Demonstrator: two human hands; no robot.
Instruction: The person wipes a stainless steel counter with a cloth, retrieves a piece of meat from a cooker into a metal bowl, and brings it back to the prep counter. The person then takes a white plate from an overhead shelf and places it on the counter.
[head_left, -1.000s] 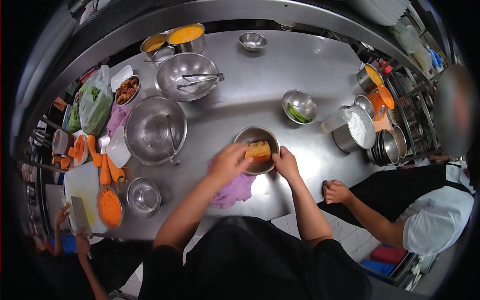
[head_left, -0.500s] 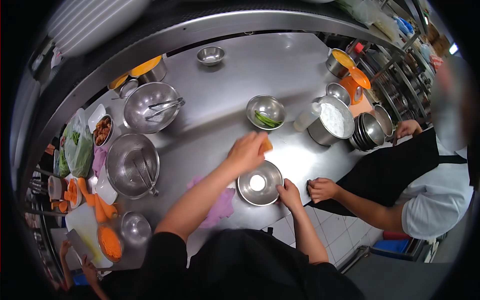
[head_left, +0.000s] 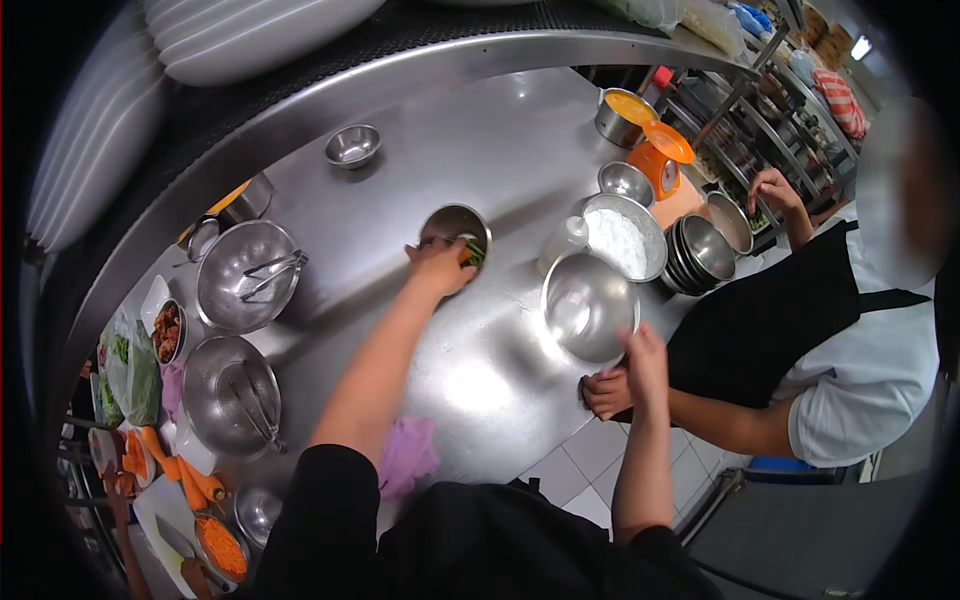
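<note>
My left hand (head_left: 441, 268) is at the near rim of a small metal bowl (head_left: 452, 214), its fingers partly inside. Green vegetable pieces (head_left: 474, 250) show in that bowl beside my fingers. My right hand (head_left: 646, 362) grips the near right rim of a larger shiny metal bowl (head_left: 588, 305). That bowl is tilted and no contents show in it; the fingers on it are slightly blurred. Just behind it are a squeeze bottle (head_left: 563, 243) and a metal pot of white powder (head_left: 620, 238). A purple cloth (head_left: 408, 455) lies near the table's front edge.
On the left stand two colanders (head_left: 232, 395) with tongs, carrots (head_left: 190, 485) and a bowl of shredded carrot (head_left: 222, 548). At the right, a co-worker's hand (head_left: 608, 393) rests by the table edge, near stacked bowls (head_left: 705, 250) and an orange scale (head_left: 658, 165). A shelf edge (head_left: 400, 55) runs overhead.
My left hand has moved from above the larger bowl, where it held a small orange-brown thing, to the bowl of greens. My right hand has carried the larger bowl rightward and tilted it.
</note>
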